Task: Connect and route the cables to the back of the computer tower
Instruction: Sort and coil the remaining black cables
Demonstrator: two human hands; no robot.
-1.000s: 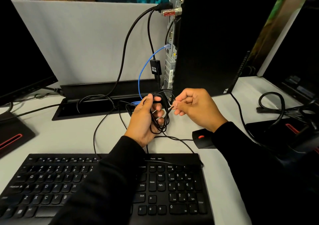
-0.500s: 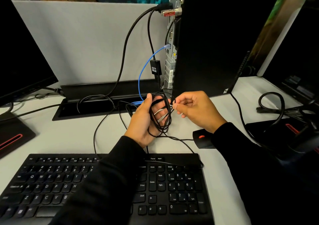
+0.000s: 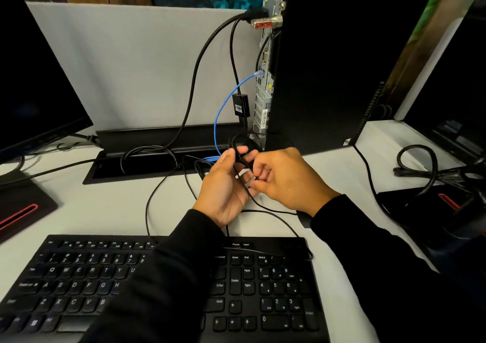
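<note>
Keys on the wide black plastic keyboard [image 3: 163, 287] filled the near edge of the white desk [image 3: 110, 206], where the person could reach them. Both arms in black sleeves reached over it.

Just past the keyboard, the left hand [image 3: 223, 187] was curled around a small bundle of thin black cable [image 3: 240, 150], with the thumb on top so the loops stayed together. The right hand [image 3: 286, 177] touched it from the other side, and its fingers [image 3: 259, 175] pinched a strand. I think it did this to undo the bundle so the cable could reach the tower. One loose strand ran from the hands down across the desk to the keyboard's far edge.

Behind the hands, a long black slot [image 3: 147, 158] was cut in the desk, and cables went down into it to stay tidy.

At the far edge stood the tall black computer tower [image 3: 342, 72], turned so its grey metal back [image 3: 264, 79] faced left. A bright blue network cable [image 3: 223, 106] and a thick black power cable [image 3: 202, 61] were already plugged in there. The bundle was near the bottom of the tower's back, not plugged in yet.
</note>
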